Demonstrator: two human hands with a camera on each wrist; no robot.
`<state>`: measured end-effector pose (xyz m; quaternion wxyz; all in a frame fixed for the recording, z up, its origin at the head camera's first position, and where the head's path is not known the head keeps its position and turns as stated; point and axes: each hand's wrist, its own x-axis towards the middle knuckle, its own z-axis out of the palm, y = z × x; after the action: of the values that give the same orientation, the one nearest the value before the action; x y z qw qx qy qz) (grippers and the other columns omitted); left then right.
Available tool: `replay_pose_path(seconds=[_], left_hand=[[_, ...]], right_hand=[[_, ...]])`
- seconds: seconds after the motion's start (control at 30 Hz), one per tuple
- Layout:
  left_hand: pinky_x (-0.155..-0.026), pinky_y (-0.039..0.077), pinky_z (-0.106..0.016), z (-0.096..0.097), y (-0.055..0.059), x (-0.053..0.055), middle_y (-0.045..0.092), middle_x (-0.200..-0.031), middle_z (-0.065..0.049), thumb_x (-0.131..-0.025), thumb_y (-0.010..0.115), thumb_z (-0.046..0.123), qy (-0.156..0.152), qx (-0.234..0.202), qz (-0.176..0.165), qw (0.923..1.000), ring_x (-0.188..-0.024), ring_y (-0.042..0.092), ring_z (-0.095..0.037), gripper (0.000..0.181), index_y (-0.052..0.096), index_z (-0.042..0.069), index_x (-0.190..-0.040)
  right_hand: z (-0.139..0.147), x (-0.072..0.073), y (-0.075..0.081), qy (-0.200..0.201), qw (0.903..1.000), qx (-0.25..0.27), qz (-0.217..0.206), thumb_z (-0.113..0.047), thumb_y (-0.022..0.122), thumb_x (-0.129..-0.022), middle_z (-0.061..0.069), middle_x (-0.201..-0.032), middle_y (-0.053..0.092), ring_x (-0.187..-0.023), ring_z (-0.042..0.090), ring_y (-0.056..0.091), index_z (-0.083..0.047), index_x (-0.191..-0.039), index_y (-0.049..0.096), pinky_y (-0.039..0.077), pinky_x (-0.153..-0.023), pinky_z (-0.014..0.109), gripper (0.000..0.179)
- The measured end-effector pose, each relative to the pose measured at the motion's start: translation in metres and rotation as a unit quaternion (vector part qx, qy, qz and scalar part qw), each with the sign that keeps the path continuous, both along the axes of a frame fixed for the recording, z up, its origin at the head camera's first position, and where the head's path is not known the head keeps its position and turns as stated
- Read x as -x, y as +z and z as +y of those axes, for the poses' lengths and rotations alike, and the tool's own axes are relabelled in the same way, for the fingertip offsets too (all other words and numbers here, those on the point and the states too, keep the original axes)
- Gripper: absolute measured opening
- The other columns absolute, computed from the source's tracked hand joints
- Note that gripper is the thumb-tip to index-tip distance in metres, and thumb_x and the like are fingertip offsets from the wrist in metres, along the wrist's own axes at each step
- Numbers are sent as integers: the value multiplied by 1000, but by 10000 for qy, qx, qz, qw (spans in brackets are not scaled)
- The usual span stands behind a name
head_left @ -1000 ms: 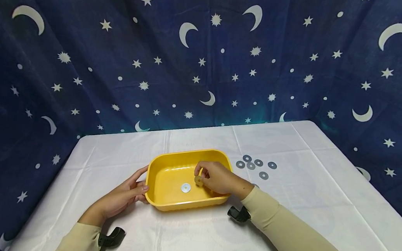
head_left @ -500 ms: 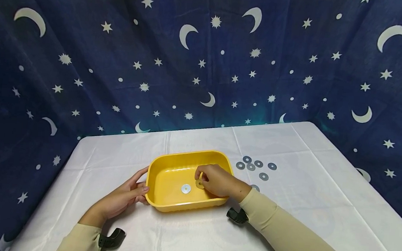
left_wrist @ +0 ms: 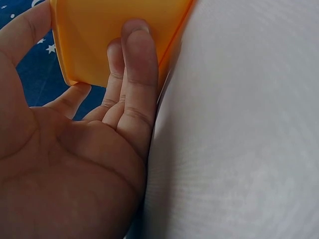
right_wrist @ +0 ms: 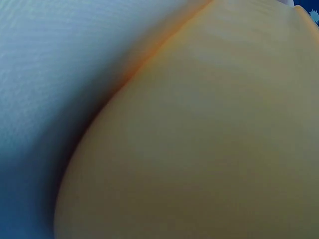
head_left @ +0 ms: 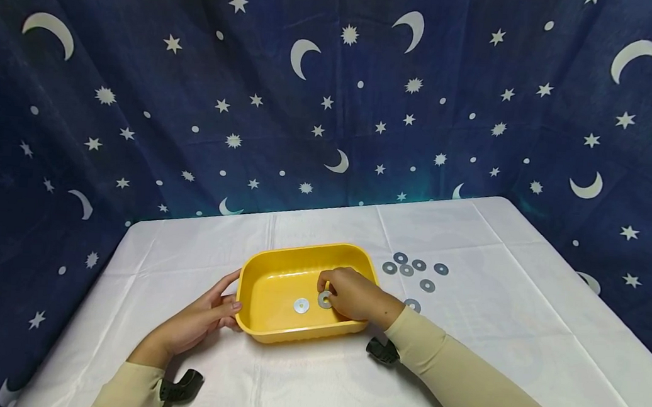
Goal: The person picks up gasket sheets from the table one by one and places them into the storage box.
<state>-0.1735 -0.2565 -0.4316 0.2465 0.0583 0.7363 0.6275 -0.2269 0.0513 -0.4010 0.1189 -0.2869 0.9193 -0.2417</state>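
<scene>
- Yellow plastic tray (head_left: 293,261): your left hand (head_left: 197,324) grips its left edge
- Grey, ring-shaped metal washer (head_left: 323,303): pinched by your nearer, right hand (head_left: 354,292), toward the tray's near edge from your fingertips (head_left: 322,281)
- Flat, silvery metal washer (head_left: 297,306): just beside, toward the left edge

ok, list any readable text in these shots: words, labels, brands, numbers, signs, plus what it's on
None: nothing readable in any view.
Yellow tray: no lettering on the sides that show.
Washers: too small to tell if stamped.
Black wrist devices: too small to tell.
Backdrop: moons, stars and dots only, no writing.
Right wrist view: too blurred to show any marking.
</scene>
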Motion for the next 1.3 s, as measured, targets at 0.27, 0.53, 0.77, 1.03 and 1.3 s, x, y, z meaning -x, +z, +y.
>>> replay_pose_path(seconds=[0.27,0.53,0.77,1.03,1.3], left_hand=[[-87,51,-31,0,1,0,41,-123,-20,-95,49,25,23,34,-48,10000,-96,58,-25,67,7,35,-146],[-87,51,-31,-1,0,1,41,-123,-20,-95,49,25,-4,16,-29,10000,-96,58,-25,66,8,37,-146],[-87,51,-31,0,1,0,41,-125,-21,-95,49,25,9,63,-35,10000,-98,58,-25,67,7,36,-146],[-87,51,-32,1,1,2,41,-126,-21,-95,48,25,-22,65,-37,10000,-98,58,-25,66,7,35,-146],[-87,51,-33,0,1,1,41,-126,-21,-95,49,25,7,66,-32,10000,-98,58,-25,66,7,35,-146]], right_hand=[[0,0,0,15,9999,-146,62,-6,61,-84,-3,-72,54,-71,13,49,-16,-94,62,42,-67,24,14],[0,0,0,25,9997,-163,161,-6,61,-85,-4,-72,54,-71,13,50,-16,-94,62,42,-68,24,13],[0,1,-2,-46,9997,-175,150,-8,60,-85,-5,-72,55,-70,12,50,-16,-94,61,43,-67,23,12],[1,0,-2,-181,9990,-26,400,-15,60,-86,-5,-72,53,-70,11,49,-15,-95,62,42,-64,22,9],[5,-4,-2,-816,9860,1135,906,-22,58,-85,-9,-74,52,-71,8,49,-19,-91,60,44,-64,20,7]])
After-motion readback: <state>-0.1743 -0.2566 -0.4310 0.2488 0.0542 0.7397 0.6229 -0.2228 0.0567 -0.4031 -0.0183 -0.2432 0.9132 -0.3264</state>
